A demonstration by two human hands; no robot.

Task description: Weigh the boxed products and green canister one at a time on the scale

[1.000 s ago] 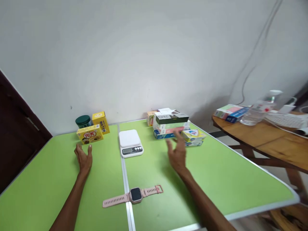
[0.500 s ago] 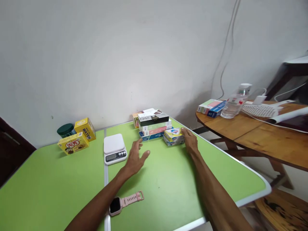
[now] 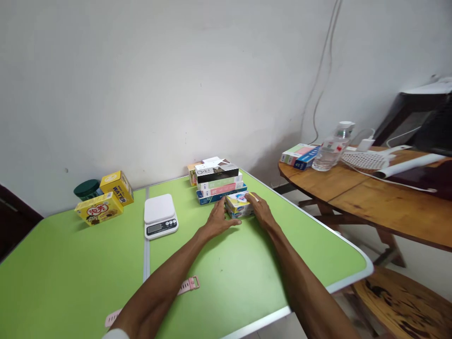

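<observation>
A pair of small stacked yellow-and-white cartons [image 3: 237, 201] sits on the green table [image 3: 226, 287], right of the table's middle seam, between both hands. Taking the cartons as the clock's centre and the wall as twelve, the left hand [image 3: 216, 221] is at about eight o'clock, half open, thumb spread from its fingers, fingertips right beside the cartons' left end; contact there I cannot tell. The right hand [image 3: 262, 211] is at three, partly curled, fingers laid over the right end; how firmly it grips cannot be told. The box stack [image 3: 217, 181] stands between ten and eleven, the digital kitchen scale [image 3: 159, 209] at nine, the pink watch strap [image 3: 189, 285] at seven, partly hidden by the left forearm.
</observation>
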